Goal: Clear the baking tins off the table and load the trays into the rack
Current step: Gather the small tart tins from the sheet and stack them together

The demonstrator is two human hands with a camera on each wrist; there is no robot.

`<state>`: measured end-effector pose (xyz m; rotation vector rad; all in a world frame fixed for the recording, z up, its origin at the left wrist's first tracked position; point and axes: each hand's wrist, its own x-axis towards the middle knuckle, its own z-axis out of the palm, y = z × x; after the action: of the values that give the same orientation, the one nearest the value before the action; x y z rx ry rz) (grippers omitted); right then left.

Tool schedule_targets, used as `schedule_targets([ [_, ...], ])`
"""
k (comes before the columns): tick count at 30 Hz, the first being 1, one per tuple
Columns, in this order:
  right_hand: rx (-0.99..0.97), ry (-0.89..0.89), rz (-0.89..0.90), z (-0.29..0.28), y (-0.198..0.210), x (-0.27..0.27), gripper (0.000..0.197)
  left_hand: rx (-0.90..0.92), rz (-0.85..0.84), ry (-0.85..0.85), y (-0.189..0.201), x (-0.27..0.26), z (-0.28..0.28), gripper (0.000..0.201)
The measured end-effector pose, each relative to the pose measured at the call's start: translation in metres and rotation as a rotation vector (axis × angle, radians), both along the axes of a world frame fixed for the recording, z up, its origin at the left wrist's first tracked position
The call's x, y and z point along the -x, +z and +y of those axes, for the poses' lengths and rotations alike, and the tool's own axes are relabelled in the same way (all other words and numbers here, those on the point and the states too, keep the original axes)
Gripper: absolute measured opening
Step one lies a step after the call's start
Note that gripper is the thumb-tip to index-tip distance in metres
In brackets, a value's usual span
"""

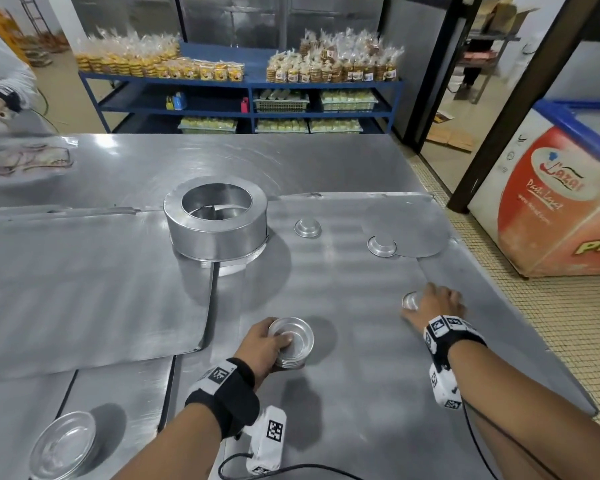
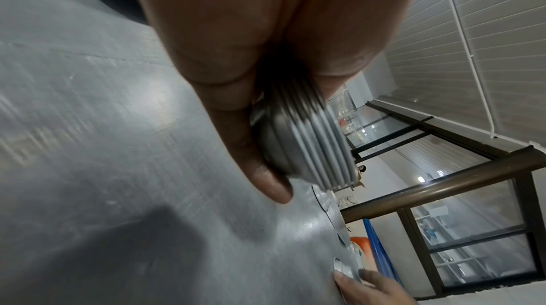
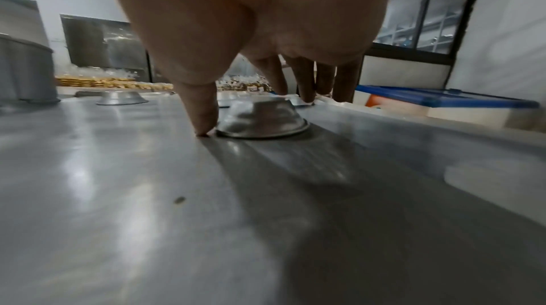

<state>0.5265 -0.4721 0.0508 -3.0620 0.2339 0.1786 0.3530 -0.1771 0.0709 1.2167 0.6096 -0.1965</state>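
Observation:
My left hand (image 1: 274, 344) grips a stack of several small nested tins (image 1: 291, 341), held just above the steel table; the left wrist view shows their stacked rims (image 2: 319, 153). My right hand (image 1: 430, 303) arches over one upturned small tin (image 3: 263, 118) near the table's right edge. Its thumb (image 3: 203, 113) touches the table at the tin's rim, and its fingers (image 3: 304, 81) reach down past the far side. Two more upturned tins (image 1: 308, 227) (image 1: 381, 245) lie farther back. Flat trays (image 1: 84, 271) cover the table's left.
A large round ring tin (image 1: 217, 218) stands mid-table. A flat metal disc (image 1: 420, 233) lies beside the far tins. A shallow round pan (image 1: 63, 445) sits front left. A chest freezer (image 1: 551, 202) stands to the right, another person (image 1: 0, 81) far left, and blue shelves (image 1: 243, 88) behind.

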Motion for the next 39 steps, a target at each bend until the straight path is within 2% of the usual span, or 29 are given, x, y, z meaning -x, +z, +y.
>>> schedule_targets([
  [3, -0.054, -0.047, 0.048, -0.006, -0.007, -0.005, 0.067, -0.007, 0.009, 0.009, -0.003, -0.001, 0.001, 0.021],
  [5, -0.103, -0.063, 0.024, -0.007, -0.009, -0.007, 0.067, -0.010, 0.015, 0.015, -0.005, -0.002, 0.000, 0.021],
  [9, -0.177, -0.020, -0.040, -0.002, -0.010, -0.002, 0.078, -0.009, 0.032, 0.012, -0.007, -0.002, -0.002, 0.023],
  [11, -0.220, -0.004, -0.090, 0.003, -0.008, 0.006, 0.073, -0.011, 0.037, 0.007, -0.008, -0.002, -0.003, 0.024],
  [13, -0.314, 0.009, -0.153, 0.010, -0.004, 0.016, 0.065, -0.014, 0.035, 0.001, -0.008, -0.002, -0.003, 0.023],
  [21, -0.675, 0.083, -0.246, 0.055, 0.020, 0.068, 0.070, 0.006, 0.036, -0.020, -0.003, 0.000, -0.002, 0.021],
  [26, -0.918, 0.257, -0.344, 0.090, 0.031, 0.101, 0.072, 0.026, 0.054, -0.040, 0.000, 0.001, 0.000, 0.021],
  [28, -1.040, 0.303, -0.319, 0.102, 0.034, 0.114, 0.069, 0.071, 0.056, -0.039, 0.002, 0.001, 0.001, 0.025],
  [30, -1.159, 0.326, -0.262, 0.112, 0.036, 0.126, 0.067, 0.120, 0.056, -0.046, 0.004, 0.000, 0.001, 0.041],
  [33, -1.258, 0.385, -0.157, 0.123, 0.037, 0.140, 0.067, 0.166, 0.021, -0.126, 0.004, -0.001, 0.002, 0.053],
  [35, -1.279, 0.423, -0.107, 0.128, 0.035, 0.147, 0.066, 0.166, -0.005, -0.153, 0.004, 0.000, 0.001, 0.053],
  [39, -1.271, 0.449, -0.046, 0.132, 0.030, 0.156, 0.062, 0.121, -0.027, -0.128, 0.004, 0.003, -0.001, 0.037],
])
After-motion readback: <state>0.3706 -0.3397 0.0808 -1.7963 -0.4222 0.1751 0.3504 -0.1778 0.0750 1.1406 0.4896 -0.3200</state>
